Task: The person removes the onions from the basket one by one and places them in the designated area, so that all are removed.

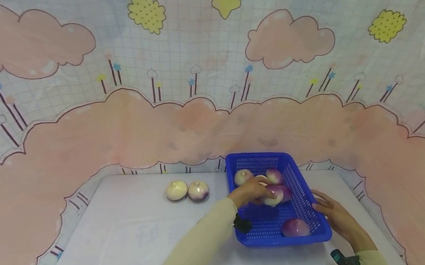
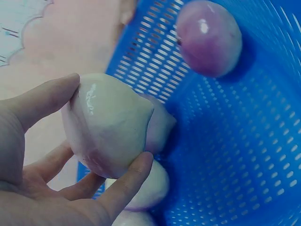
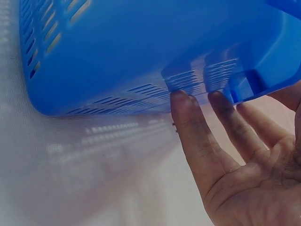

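My left hand [image 1: 252, 190] reaches into a blue plastic basket [image 1: 270, 243] and grips a peeled onion [image 1: 273, 201], pale with purple patches. In the left wrist view, thumb and fingers spread round this onion [image 2: 110, 125], held over other onions. More onions lie in the far half of the basket, among them a pale one [image 1: 243, 177] and a purple one [image 1: 274, 177]. A single purple onion [image 1: 295, 227] sits in the near right corner. My right hand [image 1: 339, 219] is at the basket's right side; its extended fingertips [image 3: 179, 101] touch the outer wall.
Two pale onions, a left one [image 1: 176, 190] and a right one [image 1: 198, 190], stand side by side on the white table [image 1: 129, 234], left of the basket. A patterned cloth [image 1: 195, 128] rises behind the table.
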{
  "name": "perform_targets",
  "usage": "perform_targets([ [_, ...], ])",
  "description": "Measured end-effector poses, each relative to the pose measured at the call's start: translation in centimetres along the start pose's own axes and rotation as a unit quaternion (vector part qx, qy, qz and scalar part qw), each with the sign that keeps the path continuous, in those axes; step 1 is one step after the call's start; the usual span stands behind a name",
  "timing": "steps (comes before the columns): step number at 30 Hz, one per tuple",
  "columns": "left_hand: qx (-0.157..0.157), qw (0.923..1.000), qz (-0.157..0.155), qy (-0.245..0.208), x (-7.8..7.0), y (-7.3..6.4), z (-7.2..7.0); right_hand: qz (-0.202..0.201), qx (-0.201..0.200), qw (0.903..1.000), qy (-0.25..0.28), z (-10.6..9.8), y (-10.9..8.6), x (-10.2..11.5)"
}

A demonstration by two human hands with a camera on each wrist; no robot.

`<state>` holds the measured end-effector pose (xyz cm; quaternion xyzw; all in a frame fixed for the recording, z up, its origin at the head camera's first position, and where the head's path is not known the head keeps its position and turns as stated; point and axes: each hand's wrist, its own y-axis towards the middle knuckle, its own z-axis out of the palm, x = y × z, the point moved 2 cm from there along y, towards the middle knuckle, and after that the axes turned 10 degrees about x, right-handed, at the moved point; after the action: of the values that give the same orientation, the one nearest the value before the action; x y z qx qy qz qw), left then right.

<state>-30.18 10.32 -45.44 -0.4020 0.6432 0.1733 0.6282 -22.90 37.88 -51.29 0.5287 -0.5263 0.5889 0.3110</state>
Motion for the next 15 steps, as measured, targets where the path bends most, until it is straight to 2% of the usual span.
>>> perform_targets([
  [6,0.026,0.9993,0.018,-0.02,-1.4,-1.0,-0.8,0.005,-0.008,1.0,0.001,-0.1,0.1,0.0],
  [15,0.038,0.9967,0.056,-0.046,-3.3,-3.0,-1.8,0.006,-0.014,0.9999,0.008,0.0,0.2,-0.1],
])
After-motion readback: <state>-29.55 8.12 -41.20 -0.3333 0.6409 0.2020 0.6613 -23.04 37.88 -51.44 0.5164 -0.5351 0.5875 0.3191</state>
